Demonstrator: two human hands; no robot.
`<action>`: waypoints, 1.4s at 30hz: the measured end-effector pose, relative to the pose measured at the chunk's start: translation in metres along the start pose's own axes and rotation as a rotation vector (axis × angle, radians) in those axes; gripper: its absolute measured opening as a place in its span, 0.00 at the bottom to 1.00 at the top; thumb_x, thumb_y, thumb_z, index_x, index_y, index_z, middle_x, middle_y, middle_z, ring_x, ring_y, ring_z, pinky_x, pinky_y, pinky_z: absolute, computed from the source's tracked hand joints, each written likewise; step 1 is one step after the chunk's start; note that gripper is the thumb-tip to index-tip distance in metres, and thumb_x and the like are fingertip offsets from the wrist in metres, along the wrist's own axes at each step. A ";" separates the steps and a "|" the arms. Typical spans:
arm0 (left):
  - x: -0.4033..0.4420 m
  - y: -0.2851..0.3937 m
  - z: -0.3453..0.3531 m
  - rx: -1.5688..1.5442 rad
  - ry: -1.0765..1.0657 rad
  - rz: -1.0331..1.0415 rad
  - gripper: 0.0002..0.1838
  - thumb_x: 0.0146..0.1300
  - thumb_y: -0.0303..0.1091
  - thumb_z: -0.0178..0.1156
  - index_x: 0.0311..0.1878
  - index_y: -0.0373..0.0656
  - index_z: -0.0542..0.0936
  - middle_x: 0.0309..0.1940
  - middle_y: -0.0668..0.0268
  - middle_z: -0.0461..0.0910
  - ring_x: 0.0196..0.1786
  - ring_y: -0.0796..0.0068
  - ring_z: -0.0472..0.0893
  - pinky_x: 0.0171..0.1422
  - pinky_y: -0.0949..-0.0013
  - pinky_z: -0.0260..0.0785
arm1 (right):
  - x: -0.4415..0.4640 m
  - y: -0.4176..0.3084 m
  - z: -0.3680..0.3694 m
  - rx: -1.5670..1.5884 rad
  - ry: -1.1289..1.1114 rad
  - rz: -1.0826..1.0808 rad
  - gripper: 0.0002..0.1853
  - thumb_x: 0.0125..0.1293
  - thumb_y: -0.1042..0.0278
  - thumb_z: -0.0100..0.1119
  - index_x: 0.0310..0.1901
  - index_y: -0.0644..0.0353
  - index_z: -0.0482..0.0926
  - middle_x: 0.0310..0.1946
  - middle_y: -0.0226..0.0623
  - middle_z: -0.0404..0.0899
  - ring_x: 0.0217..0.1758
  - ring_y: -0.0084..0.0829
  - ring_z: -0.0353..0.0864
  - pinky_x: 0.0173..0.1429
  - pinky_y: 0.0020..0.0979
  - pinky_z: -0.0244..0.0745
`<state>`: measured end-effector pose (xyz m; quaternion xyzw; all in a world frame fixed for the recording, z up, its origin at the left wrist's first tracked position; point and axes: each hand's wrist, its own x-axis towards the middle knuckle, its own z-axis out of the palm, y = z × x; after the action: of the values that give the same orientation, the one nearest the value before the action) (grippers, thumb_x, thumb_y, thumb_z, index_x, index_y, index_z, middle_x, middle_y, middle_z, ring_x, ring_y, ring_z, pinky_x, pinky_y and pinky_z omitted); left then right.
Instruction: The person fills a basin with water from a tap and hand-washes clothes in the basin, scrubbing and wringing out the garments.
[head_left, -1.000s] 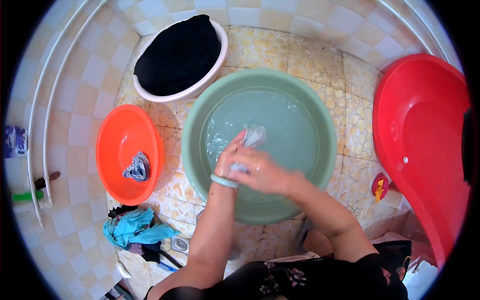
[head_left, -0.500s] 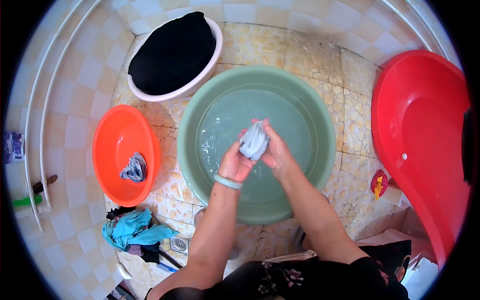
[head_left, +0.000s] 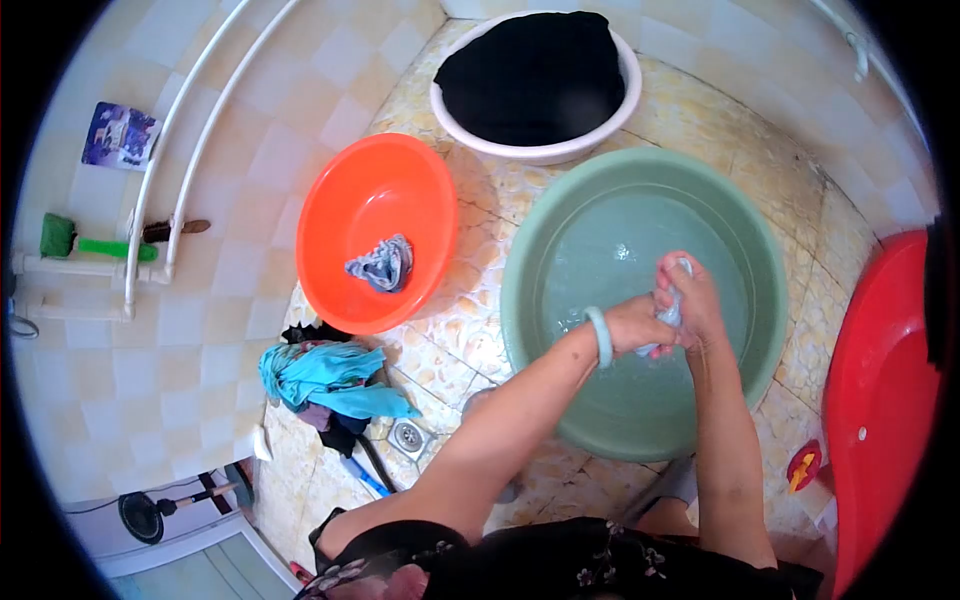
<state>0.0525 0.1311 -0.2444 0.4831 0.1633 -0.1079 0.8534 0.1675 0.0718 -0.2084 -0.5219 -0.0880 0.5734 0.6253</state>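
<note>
A small pale grey cloth (head_left: 674,300) is squeezed between my two hands over the green basin (head_left: 520,300), which holds water. My left hand (head_left: 638,324), with a pale bangle at its wrist, is closed on the lower part of the cloth. Wrapped round its upper part is my right hand (head_left: 694,298). To the left, a crumpled grey-blue cloth (head_left: 383,265) lies in the orange basin (head_left: 325,190). Black fabric (head_left: 535,78) fills the white basin (head_left: 480,140) at the top.
Turquoise and dark clothes (head_left: 335,380) lie on the floor at the left, by a drain (head_left: 408,436). A red tub (head_left: 880,380) stands at the right, near a small red item with a yellow part (head_left: 803,466). White pipes (head_left: 200,130) run along the left wall.
The view has swung left, so the basins appear further right. My hands have gone from cupping the cloth to gripping it tightly between them.
</note>
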 end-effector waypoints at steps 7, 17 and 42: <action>-0.006 0.020 0.028 0.953 0.608 -0.117 0.21 0.57 0.36 0.61 0.49 0.32 0.70 0.41 0.43 0.80 0.44 0.50 0.82 0.47 0.54 0.74 | 0.006 -0.001 0.017 0.020 0.205 -0.082 0.21 0.70 0.49 0.53 0.24 0.52 0.64 0.15 0.25 0.60 0.13 0.19 0.54 0.19 0.24 0.56; -0.008 0.020 0.011 1.279 0.552 -0.129 0.15 0.62 0.37 0.52 0.50 0.43 0.75 0.43 0.51 0.82 0.45 0.52 0.82 0.48 0.51 0.74 | 0.017 0.033 0.011 0.388 0.494 -0.079 0.18 0.72 0.51 0.49 0.28 0.54 0.66 0.20 0.29 0.64 0.19 0.25 0.63 0.24 0.31 0.67; -0.147 0.092 0.056 -0.442 0.488 0.233 0.15 0.60 0.35 0.65 0.48 0.46 0.76 0.46 0.67 0.78 0.52 0.70 0.77 0.56 0.53 0.71 | -0.097 -0.004 0.106 -0.495 -0.032 -0.369 0.05 0.67 0.77 0.53 0.43 0.64 0.75 0.35 0.32 0.79 0.37 0.19 0.76 0.41 0.23 0.73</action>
<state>-0.0421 0.1338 -0.0889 0.3135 0.3254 0.1470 0.8799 0.0636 0.0531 -0.1112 -0.6245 -0.3281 0.4196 0.5711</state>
